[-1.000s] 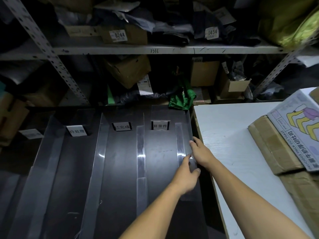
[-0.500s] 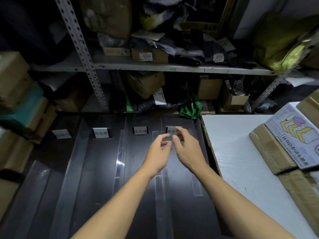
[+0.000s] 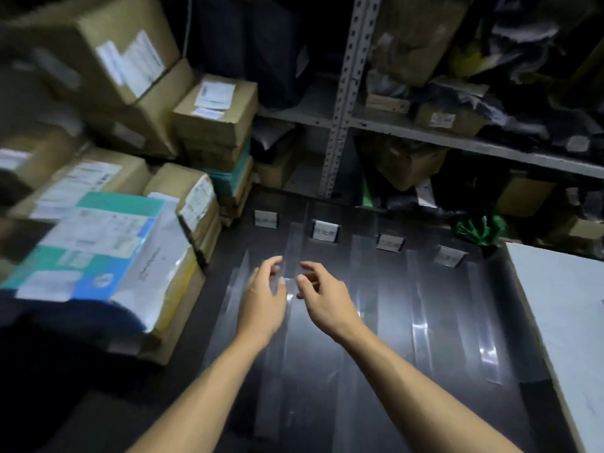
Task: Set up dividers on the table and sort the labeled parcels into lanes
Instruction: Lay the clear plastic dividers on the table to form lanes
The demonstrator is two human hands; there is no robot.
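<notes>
While both hands, the left hand (image 3: 264,299) and right hand (image 3: 322,297), hover half-curled and empty astride a clear divider (image 3: 287,256) near the dark table's (image 3: 327,371) left edge, divider setup seems underway, calling next for straightening it toward the lane labels (image 3: 324,231) before sorting the stacked parcels (image 3: 98,253) beside the table's left edge.

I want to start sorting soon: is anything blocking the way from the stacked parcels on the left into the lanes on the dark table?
Nothing visible lies in the lanes; only the clear dividers and both hands are over the dark table.
</notes>
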